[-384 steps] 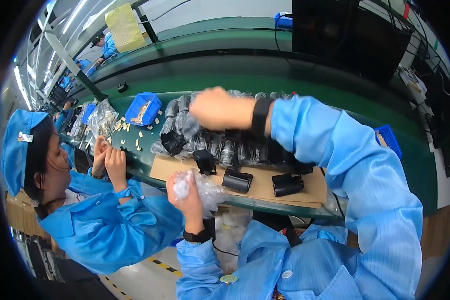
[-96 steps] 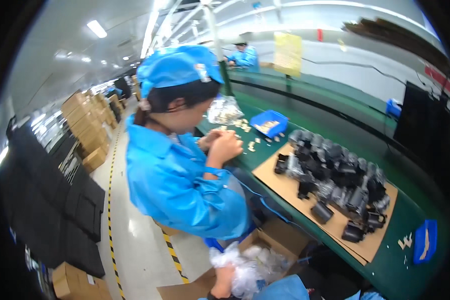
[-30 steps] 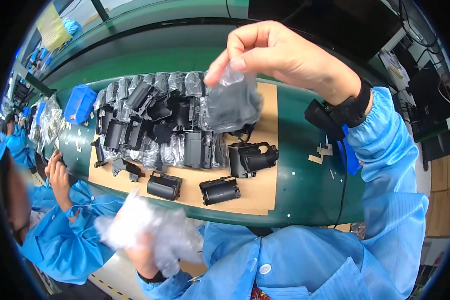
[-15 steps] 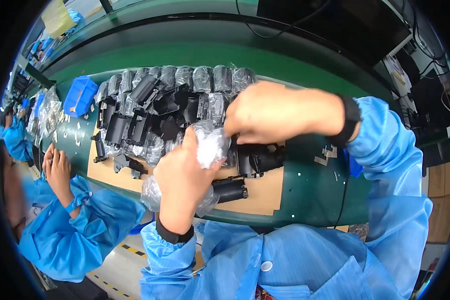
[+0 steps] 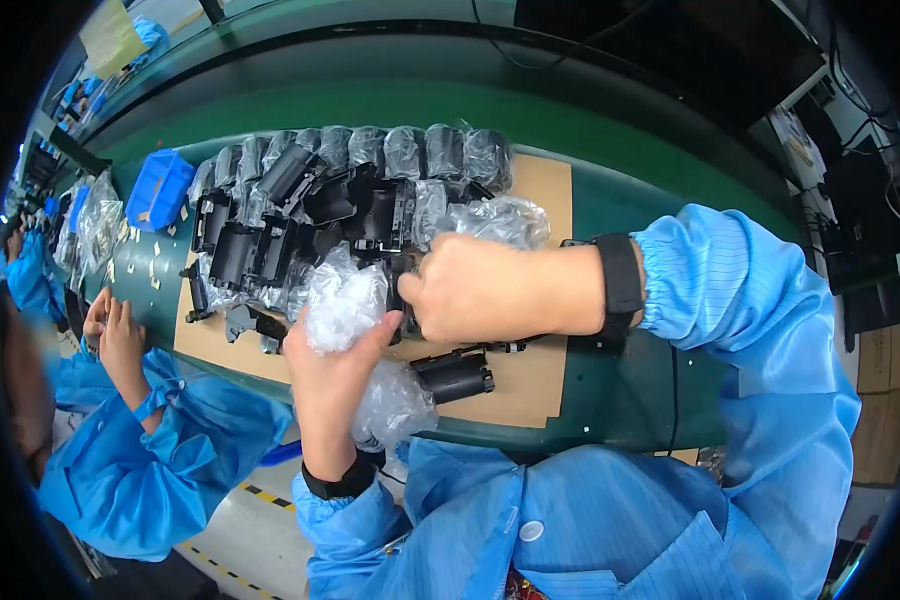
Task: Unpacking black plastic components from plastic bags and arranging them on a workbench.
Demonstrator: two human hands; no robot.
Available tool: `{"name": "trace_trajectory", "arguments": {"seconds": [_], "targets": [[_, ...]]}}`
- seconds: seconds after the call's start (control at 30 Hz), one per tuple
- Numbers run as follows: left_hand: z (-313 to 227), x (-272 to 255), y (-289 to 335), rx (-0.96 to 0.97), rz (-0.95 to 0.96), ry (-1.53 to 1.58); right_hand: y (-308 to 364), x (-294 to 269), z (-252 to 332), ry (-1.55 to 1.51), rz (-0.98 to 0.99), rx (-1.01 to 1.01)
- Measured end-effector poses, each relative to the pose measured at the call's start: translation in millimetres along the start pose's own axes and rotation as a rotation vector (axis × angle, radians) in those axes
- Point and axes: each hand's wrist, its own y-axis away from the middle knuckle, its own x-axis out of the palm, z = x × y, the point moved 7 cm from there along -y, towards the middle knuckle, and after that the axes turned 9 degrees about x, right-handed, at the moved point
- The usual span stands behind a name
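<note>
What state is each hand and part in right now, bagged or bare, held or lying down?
left hand: closed around crumpled clear plastic bags.
right hand: closed over a black part, which it mostly hides.
black cylindrical part: bare, lying on the cardboard sheet.
bagged parts: wrapped, in a row at the far edge.
unwrapped black parts: bare, piled mid-sheet.
blue bin: lying tilted on the green table.

A long green bench (image 5: pixel 630 390) carries a flat brown cardboard sheet (image 5: pixel 535 365), on which lie many black plastic parts (image 5: pixel 350 205), several wrapped in clear bags (image 5: pixel 405 150); one bare black cylinder part (image 5: pixel 455 375) sits near the front edge. A blue bin (image 5: pixel 160 188) and small loose pieces (image 5: pixel 150 275) lie directly on the green surface at left
</note>
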Motion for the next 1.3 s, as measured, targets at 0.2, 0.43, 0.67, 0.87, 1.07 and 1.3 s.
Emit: {"name": "trace_trajectory", "arguments": {"seconds": [0.2, 0.43, 0.67, 0.87, 1.07, 1.3], "targets": [[2.4, 1.5, 1.9, 0.022, -0.002, -0.011, 10.8, 7.4, 10.3, -0.063, -0.064, -0.096], [0.0, 6.8, 4.6, 0.047, 0.01, -0.103, 11.8, -4.9, 3.0, -0.1, -0.241, -0.061], [-22.9, -36.8, 15.6, 0.228, -0.218, 0.243, -3.3, -67.9, -45.0, -0.357, -0.133, 0.191], [-30.4, -126.3, 78.2, 0.119, -0.538, 0.268, -11.2, -5.8, -4.9, -0.098, 0.11, 0.131], [-49.2, -203.1, 164.5, 0.138, -0.544, 0.408, -30.9, 2.6, 17.6, 0.026, 0.216, 0.175], [-53.9, -262.5, 241.0, 0.094, -0.768, 0.282, -36.1, 4.7, 6.3, 0.037, 0.309, 0.263]]}}
